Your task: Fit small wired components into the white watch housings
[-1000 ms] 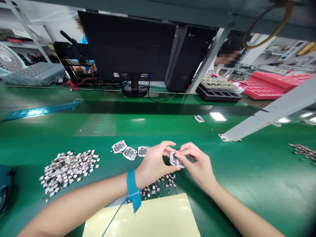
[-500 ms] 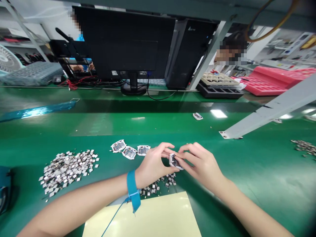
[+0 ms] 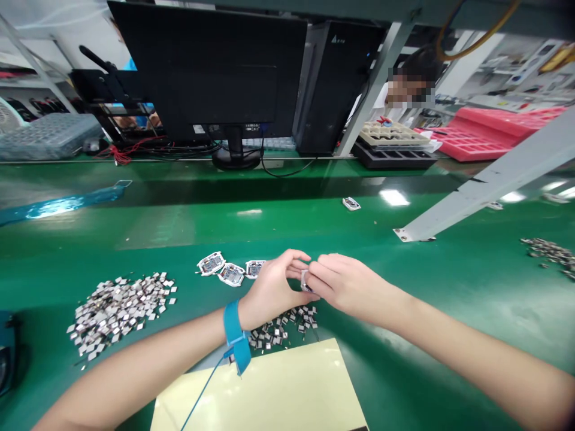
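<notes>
Green worktop [image 3: 485,275] | black monitor [image 3: 202,66] behind | red trays [image 3: 476,136] | casing [image 3: 304,278] in left hand [image 3: 273,286]

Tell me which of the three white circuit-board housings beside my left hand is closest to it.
The rightmost housing: your left hand hides its right edge, while the middle housing and leftmost housing lie farther left, fully in view.

Between the bare right hand [image 3: 348,284] and the slanted, pale-grey metal post [image 3: 476,188] by which the right side is crossed, room is offered over the glossy green bench top [image 3: 431,287]. On the left, low passage is obstructed by a heap of square silver parts [image 3: 121,308] and three white-rimmed circuit-board housings [image 3: 231,275]; the back is partly walled off by a wide black monitor [image 3: 202,72].
</notes>
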A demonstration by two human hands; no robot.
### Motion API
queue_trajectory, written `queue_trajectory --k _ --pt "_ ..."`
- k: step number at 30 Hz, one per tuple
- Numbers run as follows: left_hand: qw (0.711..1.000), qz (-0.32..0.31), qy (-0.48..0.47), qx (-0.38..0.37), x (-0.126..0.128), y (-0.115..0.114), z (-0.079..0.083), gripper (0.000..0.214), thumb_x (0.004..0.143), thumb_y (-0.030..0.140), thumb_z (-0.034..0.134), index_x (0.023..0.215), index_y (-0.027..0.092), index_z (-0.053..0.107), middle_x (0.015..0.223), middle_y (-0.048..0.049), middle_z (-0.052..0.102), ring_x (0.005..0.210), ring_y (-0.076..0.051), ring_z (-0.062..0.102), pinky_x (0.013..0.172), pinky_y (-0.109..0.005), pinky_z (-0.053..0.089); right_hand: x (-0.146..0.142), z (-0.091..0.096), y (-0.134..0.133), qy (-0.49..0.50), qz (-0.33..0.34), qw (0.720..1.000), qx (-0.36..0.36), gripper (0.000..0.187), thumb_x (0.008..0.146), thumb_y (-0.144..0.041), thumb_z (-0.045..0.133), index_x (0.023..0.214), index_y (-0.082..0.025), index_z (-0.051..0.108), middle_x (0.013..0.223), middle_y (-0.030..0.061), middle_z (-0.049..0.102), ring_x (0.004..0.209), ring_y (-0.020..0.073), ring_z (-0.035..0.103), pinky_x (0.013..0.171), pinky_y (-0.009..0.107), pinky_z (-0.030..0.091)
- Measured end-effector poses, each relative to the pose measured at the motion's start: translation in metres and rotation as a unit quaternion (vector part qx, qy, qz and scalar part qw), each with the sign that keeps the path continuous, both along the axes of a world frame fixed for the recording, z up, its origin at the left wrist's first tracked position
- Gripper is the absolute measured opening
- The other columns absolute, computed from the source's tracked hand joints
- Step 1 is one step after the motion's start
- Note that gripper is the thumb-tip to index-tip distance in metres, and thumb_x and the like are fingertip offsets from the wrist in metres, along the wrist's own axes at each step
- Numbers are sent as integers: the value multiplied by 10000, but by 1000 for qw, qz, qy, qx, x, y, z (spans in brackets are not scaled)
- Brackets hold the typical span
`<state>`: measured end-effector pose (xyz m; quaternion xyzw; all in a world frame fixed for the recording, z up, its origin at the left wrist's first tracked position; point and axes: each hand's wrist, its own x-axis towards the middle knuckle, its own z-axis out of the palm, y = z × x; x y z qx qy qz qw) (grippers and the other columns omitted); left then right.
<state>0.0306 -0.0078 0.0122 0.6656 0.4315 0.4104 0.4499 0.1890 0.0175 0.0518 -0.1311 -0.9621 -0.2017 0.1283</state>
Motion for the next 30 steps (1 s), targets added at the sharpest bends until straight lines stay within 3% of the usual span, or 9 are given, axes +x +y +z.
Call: queue_trajectory --k 5,7,10,14,17,19,22,24,30 --pt "997 16 70 -3 -8 15 -9 451 631 225 695 983 167 420 881 -34 606 792 -126 615 735 -246 527 18 -9 34 -37 11 997 -67 258 849 -127 359 904 -193 602 819 12 590 670 118 455 579 249 373" --pt "992 18 126 12 -14 19 -12 403 644 238 686 971 175 458 905 -37 601 830 -155 602 758 -292 518 37 -14 67 -26 -43 995 -83 365 816 -42 346 1044 -240 552 1050 -1 564 827 108 485 697 238 408" --pt "975 20 216 44 -25 20 -13 350 662 193 663 975 189 508 990 -47 587 939 -217 549 840 -396 463 70 -21 130 8 -180 980 -85 448 768 26 335 1150 -163 476 1186 92 486 911 159 489 757 334 420" --pt "947 19 312 69 -41 11 -9 357 709 152 603 1051 170 503 1063 -74 569 1024 -258 484 879 -453 414 102 -32 199 -42 -268 953 -138 300 834 -237 460 1123 -158 465 1126 86 491 906 154 518 756 344 461" --pt "927 19 366 73 -48 4 -1 366 724 149 580 1082 139 504 1050 -107 572 1008 -274 491 867 -479 408 110 -38 222 -83 -283 938 -182 272 842 -318 450 1064 -167 494 1074 69 511 904 134 523 780 337 464" --pt "916 -13 385 111 -46 3 7 315 772 143 519 1087 161 513 1072 -94 564 1026 -244 490 880 -438 410 112 -39 226 -103 -285 930 -206 272 865 -319 399 1051 -152 507 1064 63 514 918 142 522 790 334 454" --pt "900 -155 364 184 -29 5 14 265 843 130 405 1051 210 546 1068 -34 574 987 -150 521 857 -285 433 113 -37 220 -121 -300 915 -240 301 875 -334 367 1045 -133 512 1048 51 515 922 151 526 787 327 452" --pt "891 -223 351 183 -13 8 13 225 845 158 419 992 194 585 985 -29 608 888 -137 560 800 -250 446 114 -33 211 -121 -317 905 -255 343 885 -349 321 1034 -114 521 1025 37 517 928 164 527 790 321 449" --pt "885 -258 353 156 18 16 0 106 763 217 565 733 160 650 757 -42 610 711 -168 573 649 -262 443 99 -9 151 -69 -349 902 -246 339 882 -363 323 971 -117 539 918 30 545 837 137 544 724 295 463"
